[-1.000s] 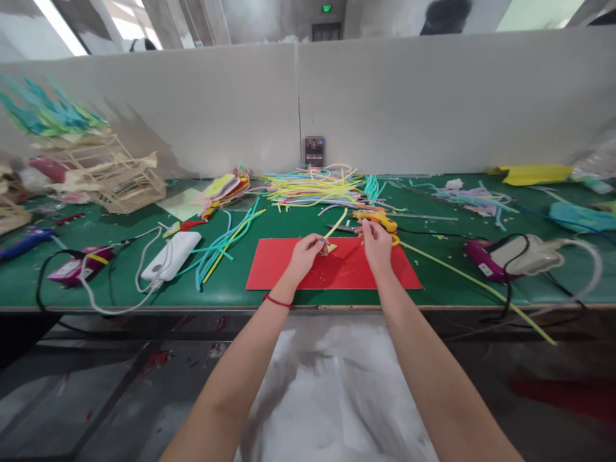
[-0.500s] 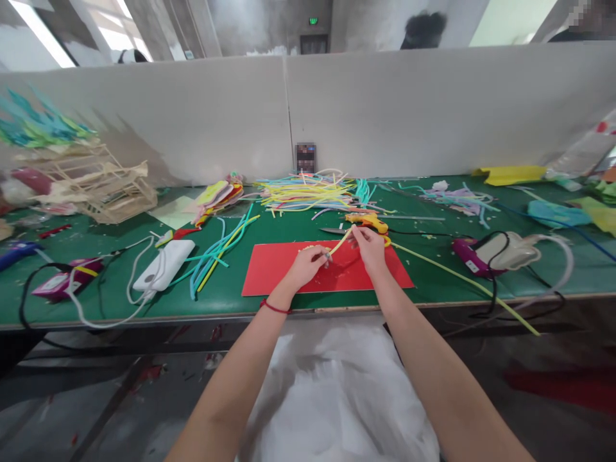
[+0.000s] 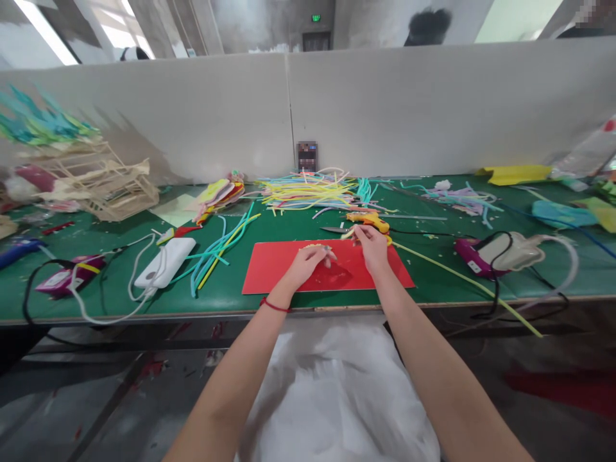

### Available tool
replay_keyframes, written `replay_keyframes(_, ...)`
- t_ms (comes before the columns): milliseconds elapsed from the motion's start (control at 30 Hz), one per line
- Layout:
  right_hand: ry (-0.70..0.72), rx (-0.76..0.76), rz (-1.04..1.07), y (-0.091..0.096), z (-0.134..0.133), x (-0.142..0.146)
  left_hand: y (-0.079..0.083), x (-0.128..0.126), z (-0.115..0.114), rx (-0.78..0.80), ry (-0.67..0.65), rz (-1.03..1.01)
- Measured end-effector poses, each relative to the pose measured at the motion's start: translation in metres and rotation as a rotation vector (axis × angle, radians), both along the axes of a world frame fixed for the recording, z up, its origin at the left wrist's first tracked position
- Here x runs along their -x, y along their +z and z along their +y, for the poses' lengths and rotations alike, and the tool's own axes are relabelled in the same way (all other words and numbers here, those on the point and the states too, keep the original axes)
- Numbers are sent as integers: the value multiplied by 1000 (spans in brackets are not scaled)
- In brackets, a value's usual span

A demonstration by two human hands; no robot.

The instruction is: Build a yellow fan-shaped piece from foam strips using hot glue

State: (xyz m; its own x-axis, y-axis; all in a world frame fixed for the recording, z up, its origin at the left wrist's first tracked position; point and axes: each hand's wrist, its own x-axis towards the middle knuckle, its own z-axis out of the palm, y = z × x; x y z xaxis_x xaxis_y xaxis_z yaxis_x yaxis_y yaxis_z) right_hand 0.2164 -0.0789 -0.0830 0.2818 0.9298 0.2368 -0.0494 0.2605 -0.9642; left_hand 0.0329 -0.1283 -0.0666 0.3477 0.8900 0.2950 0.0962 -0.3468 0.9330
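My right hand (image 3: pixel 371 249) pinches a yellow pipe cleaner (image 3: pixel 348 233) above the far right part of a red board (image 3: pixel 269 266). The bit past my fingertips bends to the left. My left hand (image 3: pixel 310 263) hovers low over the board's middle, fingers loosely apart with nothing visible between them. Just behind it shows a small ruffled yellow piece (image 3: pixel 315 246), partly covered by the hand. Beyond my right hand lie a yellow-orange glue gun (image 3: pixel 368 221) and dark scissor blades (image 3: pixel 331 229). A long yellow-green pipe cleaner (image 3: pixel 452 268) stretches from beside my right hand past the table edge.
Many pipe cleaners (image 3: pixel 308 192) lie piled at the back of the green table (image 3: pixel 414 289), below a phone (image 3: pixel 307 156). Loose stems (image 3: pixel 226 240) and a white power bank (image 3: pixel 166 263) are on the left. A purple device (image 3: pixel 474 260) with cables sits right.
My left hand has let go of the yellow pipe cleaner that ran between both hands. Its freed end now points left and away from my right hand, which still pinches it.
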Motion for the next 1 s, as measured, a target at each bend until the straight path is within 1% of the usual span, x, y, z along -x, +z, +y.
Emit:
replay_keyframes(100,38,-38,-30,0,-2,1,-5,-1,5,60,52,-140)
replay_keyframes(167,97,-78,-96,2,-6,4,-6,-1,6,74,99,-147)
replay_keyframes(267,165,-152,-239,6,-13,9,-3,-2,5,67,147,-47)
replay_keyframes(400,199,-228,-351,9,-19,13,1,-2,2,15,161,120)
replay_keyframes(500,232,-283,-404,10,-22,14,0,-3,2,-3,154,177)
replay_keyframes(633,258,-348,-420,8,-25,17,0,-3,2,34,119,162)
replay_keyframes(833,203,-413,-432,6,-26,20,3,-2,1,-12,100,149)
replay_keyframes(1000,232,-441,-481,5,-27,21,0,-3,2,32,68,105)
